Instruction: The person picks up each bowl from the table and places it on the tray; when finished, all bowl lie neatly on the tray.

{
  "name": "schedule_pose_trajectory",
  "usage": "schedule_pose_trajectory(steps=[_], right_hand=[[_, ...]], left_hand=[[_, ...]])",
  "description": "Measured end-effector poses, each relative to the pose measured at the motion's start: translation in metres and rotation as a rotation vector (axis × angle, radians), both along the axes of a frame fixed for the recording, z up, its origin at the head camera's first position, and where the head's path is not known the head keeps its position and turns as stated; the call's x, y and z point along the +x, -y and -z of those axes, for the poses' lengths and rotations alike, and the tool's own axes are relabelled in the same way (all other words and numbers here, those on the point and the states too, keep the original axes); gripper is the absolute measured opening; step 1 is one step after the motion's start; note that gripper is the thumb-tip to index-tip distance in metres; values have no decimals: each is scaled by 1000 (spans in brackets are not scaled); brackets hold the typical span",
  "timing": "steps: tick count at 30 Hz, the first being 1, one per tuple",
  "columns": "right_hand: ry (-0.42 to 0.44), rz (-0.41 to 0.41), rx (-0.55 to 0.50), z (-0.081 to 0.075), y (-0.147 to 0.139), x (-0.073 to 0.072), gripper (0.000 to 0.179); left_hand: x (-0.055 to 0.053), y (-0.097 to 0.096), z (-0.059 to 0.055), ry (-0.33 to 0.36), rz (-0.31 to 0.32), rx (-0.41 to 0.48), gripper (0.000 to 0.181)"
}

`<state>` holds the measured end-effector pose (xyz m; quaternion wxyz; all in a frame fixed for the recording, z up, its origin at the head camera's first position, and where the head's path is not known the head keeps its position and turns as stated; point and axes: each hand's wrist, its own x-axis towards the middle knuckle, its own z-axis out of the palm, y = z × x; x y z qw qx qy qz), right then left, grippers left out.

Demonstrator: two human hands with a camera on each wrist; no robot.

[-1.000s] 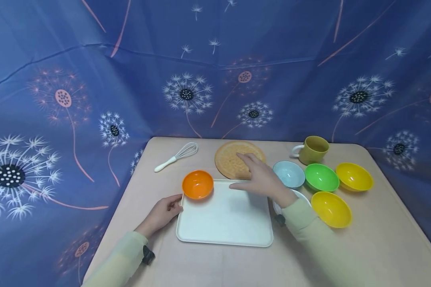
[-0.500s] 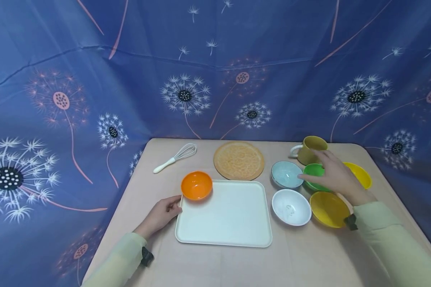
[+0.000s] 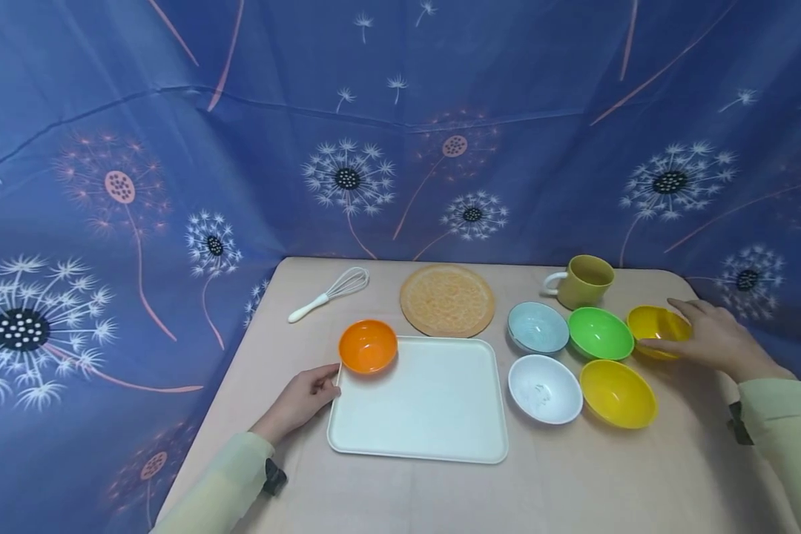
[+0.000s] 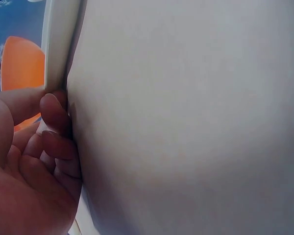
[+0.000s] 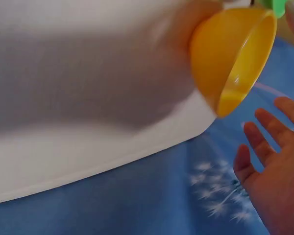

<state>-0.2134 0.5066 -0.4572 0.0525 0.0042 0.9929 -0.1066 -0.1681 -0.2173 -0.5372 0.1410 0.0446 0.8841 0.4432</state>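
My left hand (image 3: 300,404) grips the left edge of a white tray (image 3: 427,404); in the left wrist view its thumb lies at the tray rim (image 4: 58,44) with the fingers curled below. An orange bowl (image 3: 368,348) sits on the tray's far left corner. At the right, my right hand (image 3: 714,341) hovers with fingers spread over the far yellow bowl (image 3: 653,322). The right wrist view shows this yellow bowl (image 5: 225,54) apart from the visible fingers (image 5: 258,142). Left of it stands a green bowl (image 3: 599,334).
Another yellow bowl (image 3: 617,394), a white bowl (image 3: 544,389) and a light blue bowl (image 3: 538,328) stand right of the tray. Behind are a mustard mug (image 3: 585,283), a round brown board (image 3: 447,300) and a whisk (image 3: 327,295). A blue curtain (image 3: 400,193) borders the table.
My right hand has moved right, from above the tray and round board, past the green bowl, to the far yellow bowl. My left hand has stayed at the tray edge.
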Motion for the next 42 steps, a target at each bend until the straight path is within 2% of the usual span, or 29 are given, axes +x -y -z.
schedule_pose_trajectory(steps=[3,8,14,22,28,36,42], right_hand=[[58,0,-8,4,-11,-1,126],[154,-9,-86,10,-19,0,126],[194,16,-169,18,-18,0,128],[201,50,-182,26,-21,-2,132],[193,70,-194,26,-17,-2,134],[141,68,-167,27,-15,4,131],[95,115,-139,29,-13,11,132]], left_hand=[[0,0,-1,-2,3,3,54],[0,1,-1,5,4,12,54],[0,1,0,31,-10,39,56],[0,0,1,32,-24,27,55],[-1,0,1,26,-22,27,55],[-1,0,1,34,-27,43,55],[0,0,0,34,-31,40,55]])
